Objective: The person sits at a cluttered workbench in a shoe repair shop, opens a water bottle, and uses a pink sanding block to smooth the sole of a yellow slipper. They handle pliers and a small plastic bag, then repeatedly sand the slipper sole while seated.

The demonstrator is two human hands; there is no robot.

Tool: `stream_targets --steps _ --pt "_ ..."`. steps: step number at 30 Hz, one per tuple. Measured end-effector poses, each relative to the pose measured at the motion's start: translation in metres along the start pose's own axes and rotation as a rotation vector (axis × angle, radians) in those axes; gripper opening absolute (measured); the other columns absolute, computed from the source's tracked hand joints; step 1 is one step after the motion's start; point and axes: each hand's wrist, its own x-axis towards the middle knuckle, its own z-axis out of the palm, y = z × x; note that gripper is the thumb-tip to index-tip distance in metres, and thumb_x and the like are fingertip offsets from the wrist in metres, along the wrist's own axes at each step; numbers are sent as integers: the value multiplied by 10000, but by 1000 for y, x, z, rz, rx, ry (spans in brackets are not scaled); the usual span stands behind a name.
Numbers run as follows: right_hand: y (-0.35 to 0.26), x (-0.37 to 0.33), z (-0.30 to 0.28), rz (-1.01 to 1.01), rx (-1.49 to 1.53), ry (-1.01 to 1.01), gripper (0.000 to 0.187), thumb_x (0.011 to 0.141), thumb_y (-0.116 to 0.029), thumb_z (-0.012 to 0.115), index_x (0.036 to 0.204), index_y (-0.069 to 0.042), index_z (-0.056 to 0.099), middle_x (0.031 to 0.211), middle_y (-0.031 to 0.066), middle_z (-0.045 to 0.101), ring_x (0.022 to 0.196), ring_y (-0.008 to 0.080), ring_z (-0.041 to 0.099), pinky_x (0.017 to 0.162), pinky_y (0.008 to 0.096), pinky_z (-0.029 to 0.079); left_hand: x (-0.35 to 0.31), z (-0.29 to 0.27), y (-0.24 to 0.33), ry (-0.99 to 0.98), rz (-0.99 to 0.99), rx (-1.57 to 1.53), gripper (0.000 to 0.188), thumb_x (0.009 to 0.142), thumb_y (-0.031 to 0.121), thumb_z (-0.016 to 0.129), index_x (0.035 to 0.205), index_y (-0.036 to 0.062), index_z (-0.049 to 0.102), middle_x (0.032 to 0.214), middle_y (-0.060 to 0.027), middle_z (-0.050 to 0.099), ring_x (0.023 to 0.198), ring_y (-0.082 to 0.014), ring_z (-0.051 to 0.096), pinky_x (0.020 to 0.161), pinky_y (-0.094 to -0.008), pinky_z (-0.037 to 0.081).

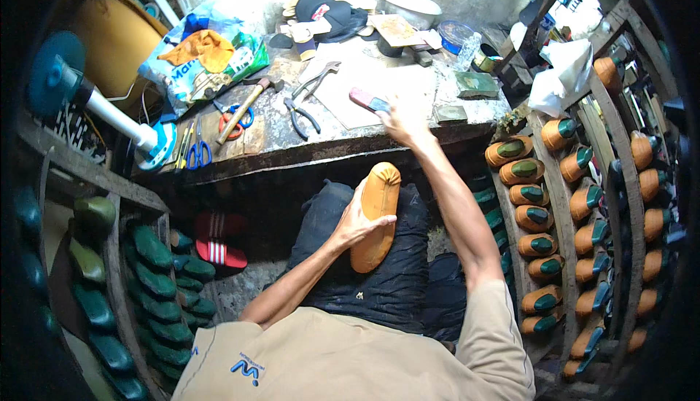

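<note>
My left hand (pixel 359 220) is closed round a tan leather shoe upper (pixel 379 215) stretched over a last, held upright above my dark-trousered lap (pixel 321 233). Its leather is gathered in pleats at the top end, and my thumb lies across its face. Over the workbench (pixel 281 142), my right arm is stretched out. The right hand (pixel 399 125) has its fingers closed on the near end of a small flat tool, pink at one end and grey-blue at the other (pixel 368 100); its exact kind is unclear. Beneath it lies a pale board (pixel 343 98).
On the bench lie a hammer (pixel 244 109), pliers (pixel 302 119), pincers (pixel 321 76) and scissors (pixel 198 154). A dark cap (pixel 321 13) and a white basin (pixel 412 9) stand behind. Racks of tan shoes on lasts (pixel 536 219) flank my right; green lasts (pixel 157 284) fill racks at left.
</note>
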Motion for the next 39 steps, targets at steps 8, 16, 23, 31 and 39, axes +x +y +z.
stream_targets --steps 8,16,23,31,39 --pt "15 52 63 -177 -343 -109 239 932 -217 735 1092 -44 774 893 197 743 794 365 728 684 512 581 28 0 11 -116 28 341 1145 898 498 901 1757 91 263 1614 -310 553 1502 -432 561 1258 -492 449" --pt "124 -35 -14 419 817 725 247 867 -44 803 1105 -47 739 992 65 775 840 219 755 705 406 635 19 2 0 -14 -131 27 887 971 399 846 1682 101 407 1520 -203 646 1389 -316 651 1194 -443 500" --pt "145 -86 7 1333 1390 1379 603 847 2 855 1346 46 519 1328 193 628 1044 302 740 807 534 745 -3 26 -32 82 -258 -383 716 1049 515 753 1525 34 517 1435 -107 661 1269 -183 675 1100 -370 550" --pt "153 -72 -3 1138 1141 1014 341 944 -209 876 974 66 676 1023 147 734 847 242 743 631 407 702 0 10 -49 -20 -553 -713 754 1077 764 532 1314 71 710 1160 -70 754 1046 -153 731 971 -368 601" --pt "130 -92 -38 -108 -59 194 338 867 18 743 1192 -72 735 1255 180 755 1189 412 717 987 512 629 -8 10 -48 15 -507 -614 809 1070 801 488 1311 65 722 1165 -82 760 1016 -169 726 960 -363 600"
